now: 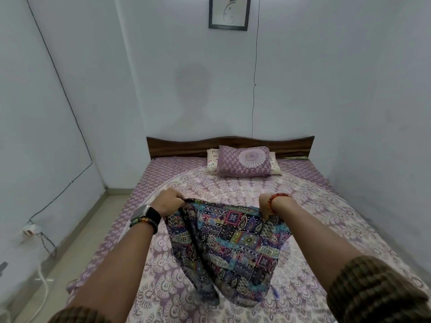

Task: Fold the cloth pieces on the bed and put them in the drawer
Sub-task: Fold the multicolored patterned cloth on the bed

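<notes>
Both hands holding patchwork-print cloth (229, 238) up over bed (338, 210), top edge stretched between them. Left hand (169, 201) grip pinching left corner; right hand (265, 205) grip pinching right corner. Lower part hanging, touching bedsheet. Step: spreading before first fold. Next, probably: laying flat, matching corners. Drawer not in view

Ahead of me a purple mandala-print pillow (245, 164) lies atop a cream printed pillow (212, 162), both against the dark wooden headboard (182, 145). A black-framed picture (229, 12) hangs on the pale blue wall (326, 78), a thin black cable (254, 78) dangling beside it.
</notes>
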